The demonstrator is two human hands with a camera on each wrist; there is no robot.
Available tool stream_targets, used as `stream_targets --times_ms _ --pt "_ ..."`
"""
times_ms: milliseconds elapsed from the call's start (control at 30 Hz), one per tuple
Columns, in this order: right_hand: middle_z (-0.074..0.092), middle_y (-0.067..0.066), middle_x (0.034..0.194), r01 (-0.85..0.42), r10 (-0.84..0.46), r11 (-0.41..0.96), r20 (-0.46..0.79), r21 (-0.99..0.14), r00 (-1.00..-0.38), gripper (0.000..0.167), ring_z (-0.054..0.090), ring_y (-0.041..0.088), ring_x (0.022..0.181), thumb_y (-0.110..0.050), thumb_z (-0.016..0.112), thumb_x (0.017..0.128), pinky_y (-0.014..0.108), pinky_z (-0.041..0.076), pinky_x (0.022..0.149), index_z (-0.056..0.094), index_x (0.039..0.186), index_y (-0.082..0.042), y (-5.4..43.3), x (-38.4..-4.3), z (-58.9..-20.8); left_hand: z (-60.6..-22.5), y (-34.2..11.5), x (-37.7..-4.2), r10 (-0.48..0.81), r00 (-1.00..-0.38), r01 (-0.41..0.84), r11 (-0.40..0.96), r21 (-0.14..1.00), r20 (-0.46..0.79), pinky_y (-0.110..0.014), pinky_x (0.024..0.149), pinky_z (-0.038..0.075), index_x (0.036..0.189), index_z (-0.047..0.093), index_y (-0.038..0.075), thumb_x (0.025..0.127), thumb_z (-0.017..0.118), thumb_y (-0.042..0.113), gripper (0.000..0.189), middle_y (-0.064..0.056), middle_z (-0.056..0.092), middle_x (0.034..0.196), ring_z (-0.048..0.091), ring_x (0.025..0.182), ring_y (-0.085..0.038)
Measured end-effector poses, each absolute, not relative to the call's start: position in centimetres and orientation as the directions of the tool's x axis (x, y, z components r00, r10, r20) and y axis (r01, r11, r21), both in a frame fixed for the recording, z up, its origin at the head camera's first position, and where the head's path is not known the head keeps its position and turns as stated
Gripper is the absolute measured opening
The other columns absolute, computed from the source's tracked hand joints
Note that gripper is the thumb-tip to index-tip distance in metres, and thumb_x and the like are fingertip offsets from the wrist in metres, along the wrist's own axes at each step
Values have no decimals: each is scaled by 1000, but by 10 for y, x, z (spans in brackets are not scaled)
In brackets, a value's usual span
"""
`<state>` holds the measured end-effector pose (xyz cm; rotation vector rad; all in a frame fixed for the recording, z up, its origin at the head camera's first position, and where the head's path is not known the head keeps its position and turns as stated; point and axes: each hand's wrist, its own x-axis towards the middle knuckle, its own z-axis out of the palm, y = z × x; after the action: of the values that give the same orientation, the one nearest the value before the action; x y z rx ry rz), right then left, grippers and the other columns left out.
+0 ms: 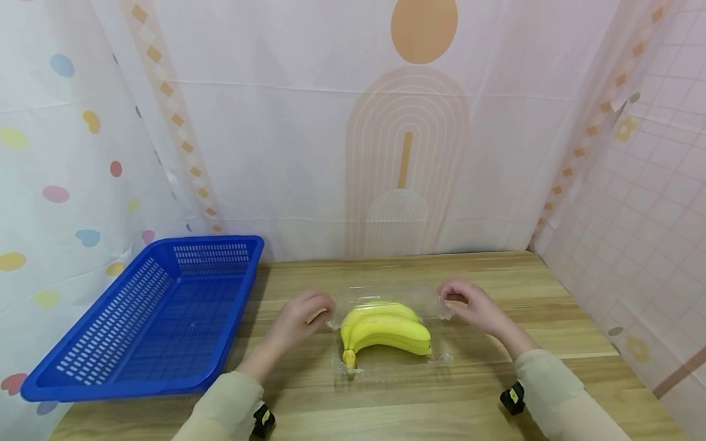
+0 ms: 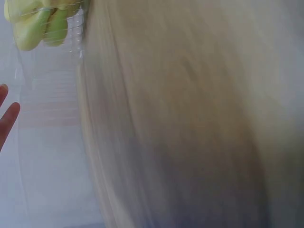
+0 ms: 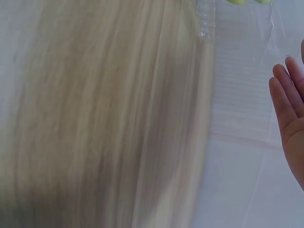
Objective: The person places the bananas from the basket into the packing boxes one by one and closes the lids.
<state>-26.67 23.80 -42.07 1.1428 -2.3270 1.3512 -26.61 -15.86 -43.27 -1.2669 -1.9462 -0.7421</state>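
A bunch of yellow bananas (image 1: 386, 331) lies in a clear plastic clamshell box (image 1: 397, 369) on the wooden table. The box's see-through lid (image 1: 353, 295) rises at the far side and overlaps the upper bananas in the head view. At the lid's left corner, my left hand (image 1: 300, 317) pinches the plastic between thumb and forefinger. My right hand (image 1: 474, 305) pinches the right corner the same way, thumb and forefinger making a ring. Its other fingers (image 3: 287, 95) stretch out straight in the right wrist view. Only two left fingertips (image 2: 10, 116) show in the left wrist view.
A blue perforated plastic basket (image 1: 212, 383) stands at the left of the table (image 1: 353, 419). Behind the table hangs a patterned white curtain (image 1: 298, 165), with more cloth along both sides.
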Motion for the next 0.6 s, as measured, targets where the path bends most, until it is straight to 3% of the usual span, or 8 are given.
stream_targets --times_ms 233,333,467,600 --pt "64 17 105 -809 -581 309 574 -501 -577 30 59 15 102 20 71 77 22 52 88 61 93 -3 241 -266 -423 -431 -162 -258 637 -227 923 382 -47 736 -27 73 58 91 68 5 66 80 -13 33 -6 67 95 67 84 -21" --pt "66 11 108 -831 -607 373 569 -413 -555 31 60 23 103 12 76 77 31 53 87 61 94 -9 243 -264 -423 -431 -164 -257 672 -185 926 364 -103 717 -27 73 58 93 68 4 67 78 -14 33 -7 67 97 67 86 -21" --pt "66 5 112 -825 -630 439 534 -356 -565 32 60 29 108 4 78 78 46 51 91 60 94 -18 244 -261 -424 -432 -166 -257 708 -144 924 346 -163 692 -27 75 57 96 69 4 88 60 -7 16 -7 67 98 67 87 -19" --pt "65 5 113 -829 -648 455 517 -326 -559 33 60 30 108 4 78 78 50 51 92 59 93 -18 245 -260 -424 -433 -166 -256 733 -126 923 334 -192 669 -27 76 57 98 69 3 106 36 9 35 -7 67 99 66 88 -18"
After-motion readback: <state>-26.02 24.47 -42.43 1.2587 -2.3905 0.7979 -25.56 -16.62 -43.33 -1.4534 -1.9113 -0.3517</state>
